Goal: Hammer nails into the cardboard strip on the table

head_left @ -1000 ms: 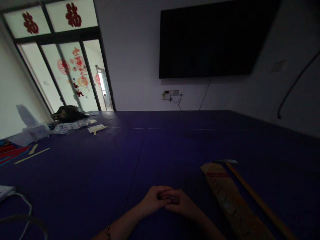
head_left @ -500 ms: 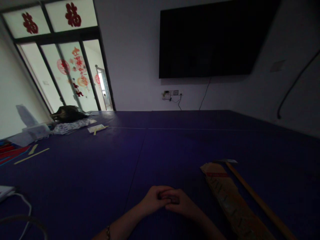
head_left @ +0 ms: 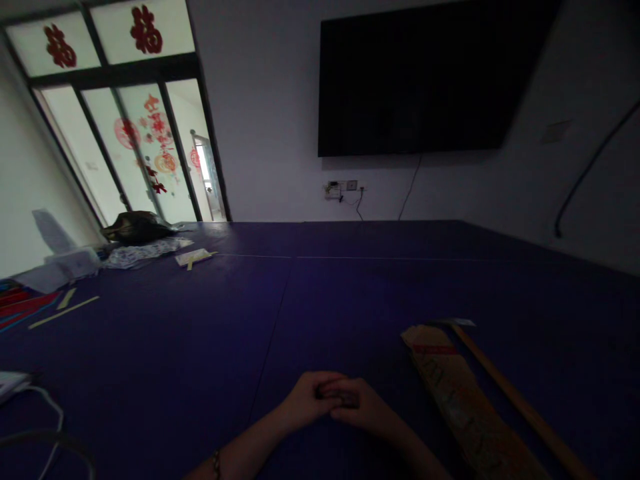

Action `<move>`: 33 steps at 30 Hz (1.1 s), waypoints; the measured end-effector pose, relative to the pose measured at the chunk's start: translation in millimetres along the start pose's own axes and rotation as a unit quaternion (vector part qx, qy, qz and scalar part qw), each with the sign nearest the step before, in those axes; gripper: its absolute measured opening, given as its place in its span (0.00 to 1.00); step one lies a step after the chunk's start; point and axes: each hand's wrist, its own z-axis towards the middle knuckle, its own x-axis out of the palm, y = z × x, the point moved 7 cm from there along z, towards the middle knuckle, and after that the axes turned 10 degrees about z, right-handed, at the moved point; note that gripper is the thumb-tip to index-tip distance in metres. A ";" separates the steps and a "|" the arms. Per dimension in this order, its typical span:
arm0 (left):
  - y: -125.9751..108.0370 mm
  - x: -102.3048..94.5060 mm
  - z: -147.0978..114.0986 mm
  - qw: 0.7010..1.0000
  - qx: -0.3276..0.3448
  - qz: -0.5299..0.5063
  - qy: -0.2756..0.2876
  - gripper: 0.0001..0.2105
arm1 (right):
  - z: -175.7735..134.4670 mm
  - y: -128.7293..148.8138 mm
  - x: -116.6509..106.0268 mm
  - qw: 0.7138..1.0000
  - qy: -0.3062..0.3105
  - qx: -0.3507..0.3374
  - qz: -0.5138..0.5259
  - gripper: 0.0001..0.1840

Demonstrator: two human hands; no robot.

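My left hand (head_left: 309, 401) and my right hand (head_left: 367, 405) are clasped together low in the middle of the head view, just over the purple tabletop (head_left: 320, 313). Their curled fingers meet and overlap in the shaded gap between the palms. No object shows in them. Right of my hands lies a long, flat brown paper package (head_left: 465, 400) with a red band near its far end. Alongside it rests a tool with a long wooden handle (head_left: 515, 397) and a thin metal head (head_left: 460, 322).
At the left edge are a white device (head_left: 13, 383) with a pale cable, red strips (head_left: 30, 305) and yellow strips (head_left: 65, 312). Farther back sit a clear plastic box (head_left: 75, 263), crumpled plastic (head_left: 143, 253) and a dark bag (head_left: 137, 227). A large television (head_left: 425, 80) hangs on the wall.
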 end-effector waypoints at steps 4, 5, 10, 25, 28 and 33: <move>0.5 -0.8 0.2 1.000 0.004 0.005 0.004 0.18 | -1.0 2.3 0.6 1.000 -0.005 0.005 -0.003 0.17; 0.7 -0.6 0.3 1.000 0.005 0.006 0.007 0.18 | -1.2 3.1 0.9 1.000 -0.005 0.005 -0.004 0.17; 2.4 -1.2 0.8 1.000 0.004 0.004 0.003 0.18 | -0.4 4.5 2.1 1.000 0.005 -0.002 -0.008 0.16; 0.5 -1.5 0.0 1.000 0.002 0.014 -0.003 0.18 | 0.1 2.6 1.7 1.000 0.011 -0.016 -0.017 0.16; -0.3 -1.0 -0.4 1.000 -0.004 0.005 0.000 0.18 | 0.7 0.9 1.9 1.000 0.015 -0.009 -0.019 0.16; -2.3 -0.2 -0.6 1.000 0.004 0.003 0.006 0.17 | -1.6 4.3 4.3 1.000 0.012 -0.003 -0.021 0.17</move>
